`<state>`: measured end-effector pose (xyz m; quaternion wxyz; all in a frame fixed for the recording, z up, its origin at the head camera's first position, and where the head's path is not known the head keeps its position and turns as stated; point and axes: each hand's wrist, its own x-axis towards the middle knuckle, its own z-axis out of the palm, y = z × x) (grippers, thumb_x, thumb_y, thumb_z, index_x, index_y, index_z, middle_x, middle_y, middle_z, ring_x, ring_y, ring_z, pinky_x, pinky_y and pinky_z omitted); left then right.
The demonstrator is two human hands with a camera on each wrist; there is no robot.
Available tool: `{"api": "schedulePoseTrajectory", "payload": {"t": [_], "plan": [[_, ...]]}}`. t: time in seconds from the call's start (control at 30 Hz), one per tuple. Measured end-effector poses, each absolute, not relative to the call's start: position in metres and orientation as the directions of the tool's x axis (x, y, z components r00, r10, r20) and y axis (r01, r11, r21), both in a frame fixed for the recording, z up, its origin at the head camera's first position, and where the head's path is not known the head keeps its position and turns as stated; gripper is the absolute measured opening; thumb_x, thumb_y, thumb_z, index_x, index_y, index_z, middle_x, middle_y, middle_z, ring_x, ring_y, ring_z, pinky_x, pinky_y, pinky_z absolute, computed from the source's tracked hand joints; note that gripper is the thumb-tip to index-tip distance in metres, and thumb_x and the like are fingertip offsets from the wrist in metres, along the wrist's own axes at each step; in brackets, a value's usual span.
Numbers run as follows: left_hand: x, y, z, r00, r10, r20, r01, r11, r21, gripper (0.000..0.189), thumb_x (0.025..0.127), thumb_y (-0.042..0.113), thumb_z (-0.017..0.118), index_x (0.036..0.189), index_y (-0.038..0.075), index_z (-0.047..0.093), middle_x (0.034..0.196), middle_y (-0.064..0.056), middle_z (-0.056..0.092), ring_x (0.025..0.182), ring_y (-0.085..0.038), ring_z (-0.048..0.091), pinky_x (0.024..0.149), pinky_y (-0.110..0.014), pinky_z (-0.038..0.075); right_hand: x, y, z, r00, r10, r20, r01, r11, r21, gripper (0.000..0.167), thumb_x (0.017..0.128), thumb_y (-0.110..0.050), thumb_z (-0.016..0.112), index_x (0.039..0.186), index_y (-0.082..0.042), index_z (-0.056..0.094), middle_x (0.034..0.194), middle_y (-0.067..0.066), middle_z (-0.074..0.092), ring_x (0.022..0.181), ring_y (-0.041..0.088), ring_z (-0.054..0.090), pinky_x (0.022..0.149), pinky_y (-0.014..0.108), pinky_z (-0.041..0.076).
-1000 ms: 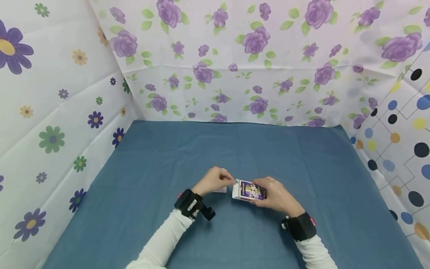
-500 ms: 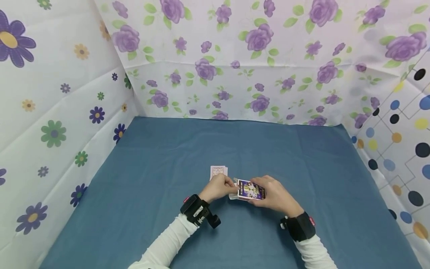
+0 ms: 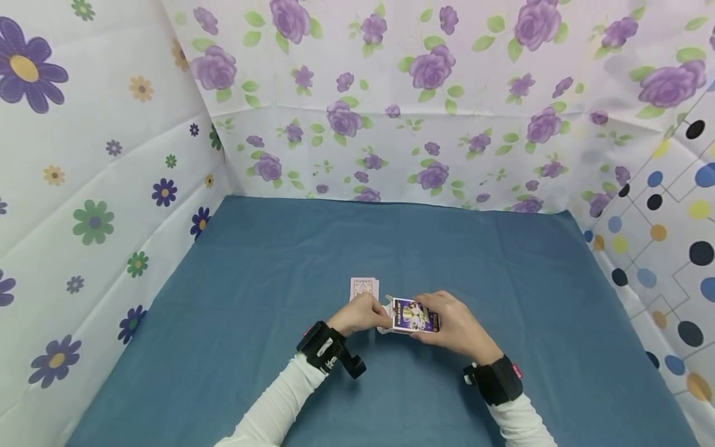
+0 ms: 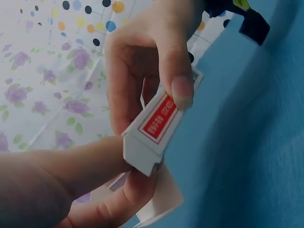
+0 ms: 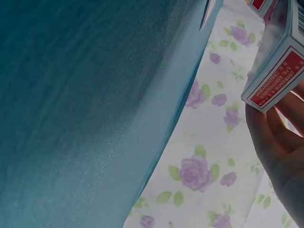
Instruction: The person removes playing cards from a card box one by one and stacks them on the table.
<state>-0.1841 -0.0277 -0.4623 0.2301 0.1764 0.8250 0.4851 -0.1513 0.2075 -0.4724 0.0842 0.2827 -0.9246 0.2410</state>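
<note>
My right hand [image 3: 457,324] grips a playing-card box [image 3: 416,315] by its far end, thumb on one edge and fingers on the other. The box has a purple printed face, and its white flaps stand out at the left end. At that end my left hand [image 3: 362,314] pinches the box with thumb and finger. The left wrist view shows the left fingers [image 4: 135,190] around the end of the box [image 4: 159,123], close to a bent-out white flap [image 4: 164,197]. A red label runs along its narrow side. Much of the box's inside is hidden.
A small stack of playing cards [image 3: 364,287], patterned backs up, lies on the blue cloth [image 3: 313,248] just beyond my left hand. Flowered curtains [image 3: 380,124] stand behind and to the left, and a dotted one [image 3: 659,261] to the right.
My left hand has shifted slightly right and down onto the box's open end, uncovering the card stack. The right hand with the box has moved slightly left.
</note>
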Motion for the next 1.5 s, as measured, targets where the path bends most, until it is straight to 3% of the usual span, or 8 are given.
{"api": "schedulePoseTrajectory", "payload": {"t": [0.2,0.63,0.87,1.03,1.17,1.3,1.4,1.5], "plan": [[-0.187,-0.030,-0.470,-0.831,0.497,-0.250,-0.022,0.421,0.907,0.014,0.081,0.007,0.073,0.076,-0.006,0.075,0.059,0.003,0.054,0.051,-0.011,0.028,0.050,-0.024,0.023,-0.152,0.208,-0.473,-0.828,-0.486,0.280,-0.561,0.726,-0.397,0.064,0.075,-0.037,0.083,0.128,-0.009,0.062,0.120,0.006,0.065,0.102,0.017,0.059,0.079,0.035,0.050],[-0.191,-0.040,-0.465,-0.776,0.547,-0.315,-0.182,0.284,0.941,0.022,0.088,0.010,0.067,0.085,-0.012,0.071,0.051,0.008,0.031,0.041,-0.007,0.020,0.045,-0.023,0.024,-0.157,0.213,-0.466,-0.838,-0.474,0.269,-0.545,0.735,-0.403,0.062,0.073,-0.033,0.085,0.126,-0.008,0.063,0.118,0.008,0.066,0.104,0.019,0.060,0.080,0.037,0.051],[-0.187,-0.038,-0.472,-0.824,0.497,-0.273,-0.146,0.281,0.949,0.029,0.093,0.013,0.060,0.078,-0.011,0.065,0.050,0.008,0.032,0.043,-0.007,0.025,0.048,-0.023,0.025,-0.160,0.214,-0.467,-0.848,-0.471,0.244,-0.530,0.738,-0.418,0.064,0.074,-0.034,0.084,0.127,-0.006,0.062,0.121,0.010,0.065,0.106,0.022,0.060,0.082,0.039,0.050],[-0.182,-0.037,-0.475,-0.870,0.446,-0.208,-0.070,0.305,0.950,0.029,0.098,0.014,0.053,0.086,-0.010,0.064,0.064,0.002,0.048,0.056,-0.011,0.042,0.054,-0.024,0.035,-0.166,0.217,-0.472,-0.855,-0.463,0.234,-0.518,0.752,-0.408,0.063,0.073,-0.034,0.084,0.127,-0.008,0.063,0.119,0.009,0.066,0.104,0.021,0.060,0.080,0.038,0.050],[-0.180,-0.037,-0.475,-0.883,0.408,-0.231,-0.156,0.208,0.966,0.025,0.100,0.012,0.049,0.096,-0.008,0.064,0.085,-0.015,0.070,0.071,-0.012,0.064,0.064,-0.026,0.049,-0.170,0.220,-0.476,-0.861,-0.452,0.235,-0.509,0.759,-0.406,0.063,0.073,-0.034,0.084,0.126,-0.008,0.063,0.117,0.009,0.066,0.102,0.021,0.060,0.080,0.039,0.050],[-0.177,-0.039,-0.476,-0.903,0.363,-0.230,-0.223,0.062,0.973,0.026,0.099,0.005,0.046,0.116,-0.012,0.057,0.097,-0.028,0.069,0.075,-0.012,0.070,0.071,-0.026,0.055,-0.172,0.223,-0.478,-0.870,-0.441,0.220,-0.493,0.765,-0.415,0.063,0.074,-0.035,0.083,0.127,-0.008,0.062,0.118,0.010,0.066,0.103,0.022,0.060,0.081,0.040,0.049],[-0.175,-0.041,-0.480,-0.928,0.317,-0.196,-0.216,-0.030,0.976,0.037,0.096,-0.002,0.048,0.132,-0.013,0.047,0.087,-0.014,0.067,0.078,-0.008,0.065,0.075,-0.026,0.055,-0.172,0.224,-0.478,-0.873,-0.442,0.208,-0.488,0.765,-0.420,0.063,0.075,-0.036,0.082,0.129,-0.009,0.061,0.119,0.010,0.065,0.105,0.022,0.059,0.083,0.040,0.049],[-0.172,-0.042,-0.482,-0.941,0.289,-0.173,-0.213,-0.112,0.971,0.054,0.092,-0.007,0.052,0.143,-0.009,0.036,0.078,0.004,0.052,0.081,-0.006,0.058,0.078,-0.026,0.053,-0.173,0.224,-0.479,-0.871,-0.446,0.207,-0.491,0.761,-0.425,0.063,0.076,-0.037,0.082,0.129,-0.009,0.061,0.120,0.009,0.066,0.105,0.022,0.059,0.083,0.040,0.048]]}}
